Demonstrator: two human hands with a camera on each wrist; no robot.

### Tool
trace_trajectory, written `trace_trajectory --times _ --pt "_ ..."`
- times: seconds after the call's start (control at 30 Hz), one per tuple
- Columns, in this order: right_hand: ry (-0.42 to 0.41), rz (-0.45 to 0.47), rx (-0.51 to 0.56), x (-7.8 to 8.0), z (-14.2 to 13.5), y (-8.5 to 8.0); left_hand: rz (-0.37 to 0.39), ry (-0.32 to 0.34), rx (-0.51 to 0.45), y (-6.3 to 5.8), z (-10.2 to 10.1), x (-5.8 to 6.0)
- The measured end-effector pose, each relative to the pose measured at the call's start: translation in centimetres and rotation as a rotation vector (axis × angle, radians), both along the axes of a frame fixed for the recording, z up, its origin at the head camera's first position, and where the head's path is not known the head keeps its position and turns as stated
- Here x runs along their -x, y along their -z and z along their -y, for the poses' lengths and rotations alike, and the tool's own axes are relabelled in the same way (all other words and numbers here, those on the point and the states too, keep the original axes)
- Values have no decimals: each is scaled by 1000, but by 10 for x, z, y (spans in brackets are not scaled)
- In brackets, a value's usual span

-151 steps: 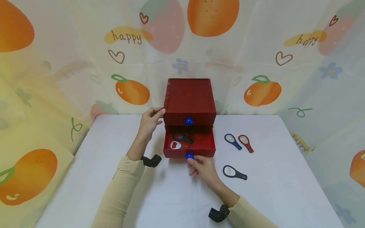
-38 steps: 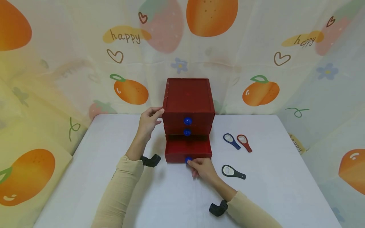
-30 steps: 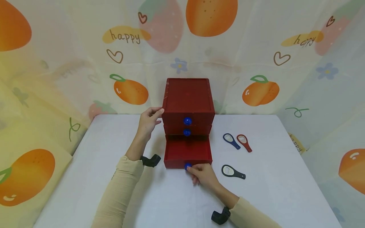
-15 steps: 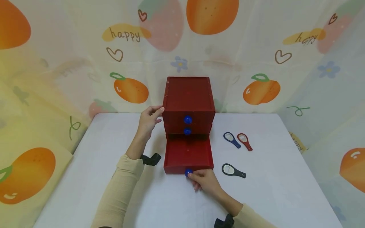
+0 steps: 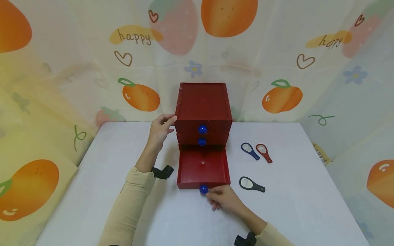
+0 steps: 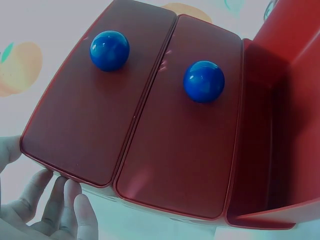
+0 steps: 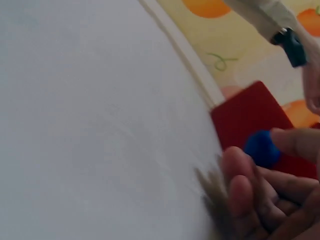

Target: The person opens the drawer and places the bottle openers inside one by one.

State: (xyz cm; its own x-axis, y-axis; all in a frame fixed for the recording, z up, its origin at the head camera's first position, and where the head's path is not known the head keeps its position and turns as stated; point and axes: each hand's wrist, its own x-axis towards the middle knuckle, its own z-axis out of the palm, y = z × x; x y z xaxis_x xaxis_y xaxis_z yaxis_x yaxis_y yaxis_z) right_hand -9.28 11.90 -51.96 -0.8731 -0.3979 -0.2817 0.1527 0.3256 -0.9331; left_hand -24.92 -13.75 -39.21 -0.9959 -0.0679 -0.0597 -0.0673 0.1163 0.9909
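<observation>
A red cabinet [image 5: 203,102] stands at the table's back with blue ball knobs. Its lowest drawer [image 5: 203,165] is pulled far out, bare inside; the two above are pushed in. My right hand [image 5: 226,198] is just right of that drawer's blue knob [image 5: 204,189], thumb and fingertips right at its edge, the whole knob showing. My left hand [image 5: 160,131] rests against the cabinet's left side, thumb at the top front corner. In the left wrist view its fingers [image 6: 65,205] lie along the side panel, near the upper knobs [image 6: 110,50].
Right of the cabinet lie a blue bottle opener [image 5: 250,151] and a red one [image 5: 264,153] side by side. A black bottle opener [image 5: 252,184] lies nearer, close to my right hand. A printed cloth [image 5: 246,61] hangs behind the white table [image 5: 295,205].
The middle drawer, pulled out with openers inside, is now pushed in. The lowest drawer has come out toward me with my right hand, whose fingers have slid off the knob. Left hand stays.
</observation>
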Motion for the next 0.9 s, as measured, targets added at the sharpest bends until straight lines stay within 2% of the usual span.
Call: trace_trajectory --times 0.27,0.5,0.6,0.8,0.9 --pt "-141 8 -97 9 -43 -18 8 -6 2 -1 0 -1" --pt "-223 -88 -258 19 -85 -30 3 2 -1 0 0 -1" --pt "-172 -122 -325 22 -95 -37 4 -1 -1 0 1 -1" --pt "31 -185 -497 24 -108 -43 1 4 -1 -2 1 -1" --pt "80 -212 -599 23 -114 -44 5 10 2 -3 2 -1"
